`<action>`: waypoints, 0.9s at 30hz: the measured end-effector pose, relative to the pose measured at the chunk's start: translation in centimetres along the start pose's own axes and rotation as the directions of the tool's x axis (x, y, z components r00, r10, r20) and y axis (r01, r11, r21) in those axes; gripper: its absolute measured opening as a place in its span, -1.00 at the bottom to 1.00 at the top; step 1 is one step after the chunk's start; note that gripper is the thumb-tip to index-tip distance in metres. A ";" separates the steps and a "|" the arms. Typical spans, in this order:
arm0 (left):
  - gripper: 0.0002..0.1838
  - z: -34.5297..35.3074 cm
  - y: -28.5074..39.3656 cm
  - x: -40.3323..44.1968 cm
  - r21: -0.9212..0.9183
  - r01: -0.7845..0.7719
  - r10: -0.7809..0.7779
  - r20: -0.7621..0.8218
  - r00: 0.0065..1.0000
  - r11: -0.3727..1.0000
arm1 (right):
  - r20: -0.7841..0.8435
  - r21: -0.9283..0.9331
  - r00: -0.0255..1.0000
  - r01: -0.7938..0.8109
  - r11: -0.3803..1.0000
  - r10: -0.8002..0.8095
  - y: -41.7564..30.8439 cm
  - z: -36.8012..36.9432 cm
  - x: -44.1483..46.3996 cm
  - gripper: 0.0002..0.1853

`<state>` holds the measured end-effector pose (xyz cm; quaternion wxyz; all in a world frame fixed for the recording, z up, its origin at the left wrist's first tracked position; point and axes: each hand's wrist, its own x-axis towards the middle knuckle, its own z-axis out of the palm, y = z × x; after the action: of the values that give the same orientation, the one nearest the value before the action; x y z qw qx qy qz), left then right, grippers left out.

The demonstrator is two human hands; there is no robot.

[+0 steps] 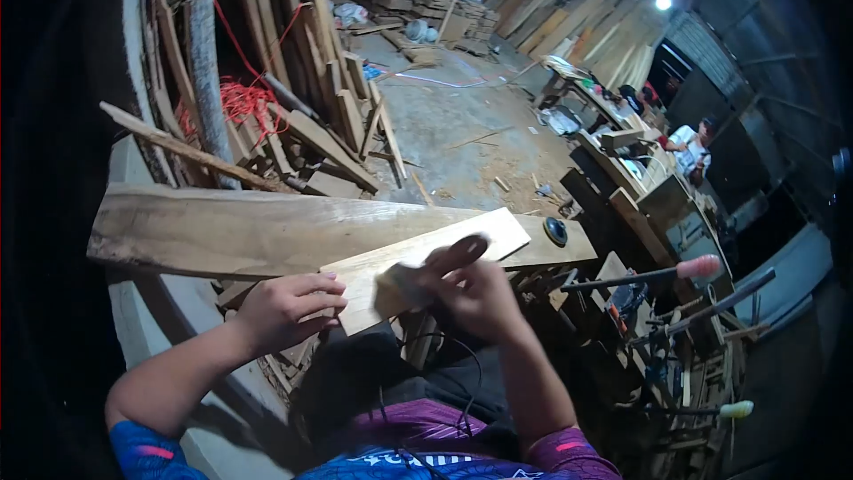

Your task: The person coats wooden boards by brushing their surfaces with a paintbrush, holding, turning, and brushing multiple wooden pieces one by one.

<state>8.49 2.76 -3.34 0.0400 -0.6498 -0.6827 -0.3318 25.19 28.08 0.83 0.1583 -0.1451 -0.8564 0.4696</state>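
1. grey concrete floor (435,116) runs back through the shed, littered with scraps of wood;
2. rough timber (275,0) leans upright in a bunch on the worker's left, with a tangle of red cord (244,107) among it;
3. away to the right is a cluttered workbench (604,160), and at it sits another person (689,151) in a pale top, too far off for me to see what those hands do;
4. one long, thick plank (213,231) lies crosswise in front of the worker;
5. on top of it, set at a slant, is a smaller pale board (404,253); its far right end reaches over the plank, while its near left corner juts past the edge towards the worker's lap;
6. the left hand (289,307) is at that near end, fingers bent and close together, tips touching the wood; the thumb is hidden, so i can't tell whether it pinches;
7. the right hand (484,298), blurred, has its fingers closed round a brush (416,277);
8. that brush has a dark brown handle tipped up and its blurred head down at the board's face;
9. smallest, a round black disc (555,231) with a yellowish edge rests near the plank's right end, just beside the board.
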 end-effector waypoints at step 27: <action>-0.75 0.1 0.0 0.0 0.004 0.010 -0.010 -0.022 1.000 1.000 | -0.535 -0.665 0.839 -0.342 0.664 -0.103 15.3 -10.9 6.9 -0.63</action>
<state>8.54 2.78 -3.45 0.0470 -0.6427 -0.6861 -0.3377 24.94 46.98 -5.70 0.2824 -0.3784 -0.8809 0.0333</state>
